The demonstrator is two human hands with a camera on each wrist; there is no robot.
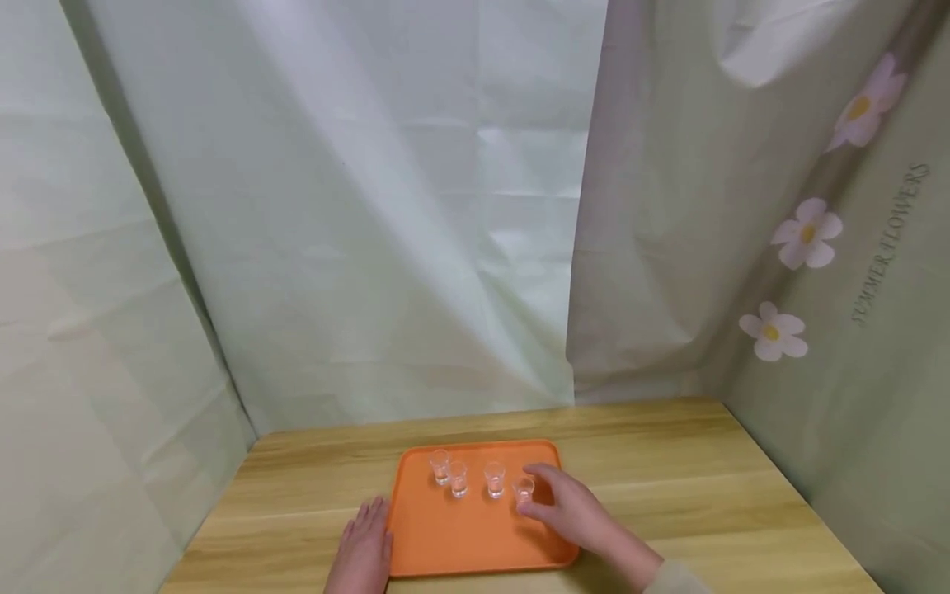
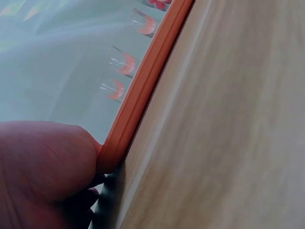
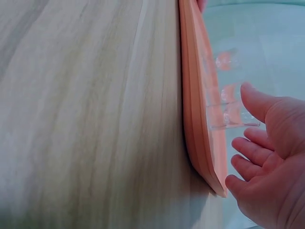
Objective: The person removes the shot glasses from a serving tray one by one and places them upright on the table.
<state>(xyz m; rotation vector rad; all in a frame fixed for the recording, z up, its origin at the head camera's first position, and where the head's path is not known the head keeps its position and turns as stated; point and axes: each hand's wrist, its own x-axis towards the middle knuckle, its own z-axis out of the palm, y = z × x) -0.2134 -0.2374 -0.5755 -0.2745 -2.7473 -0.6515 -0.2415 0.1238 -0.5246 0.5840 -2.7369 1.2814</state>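
Note:
An orange tray [image 1: 453, 549] lies on the wooden table, with several small clear shot glasses [image 1: 495, 480] standing in an uneven row across its back half. My right hand [image 1: 575, 507] reaches over the tray's right side. Its thumb and index finger are spread around the rightmost shot glass [image 1: 524, 488]; in the right wrist view the fingers [image 3: 252, 152] are loosely bent, with a gap between them and the thumb. My left hand [image 1: 361, 549] rests on the table beside the tray's left edge, fingers extended. In the left wrist view its thumb [image 2: 86, 148] touches the tray rim [image 2: 138, 95].
The wooden table [image 1: 312, 487] extends around the tray on all sides. Pale green cloth [image 1: 408, 247] hangs behind it and along both sides; white flowers [image 1: 772, 332] are printed on the right part.

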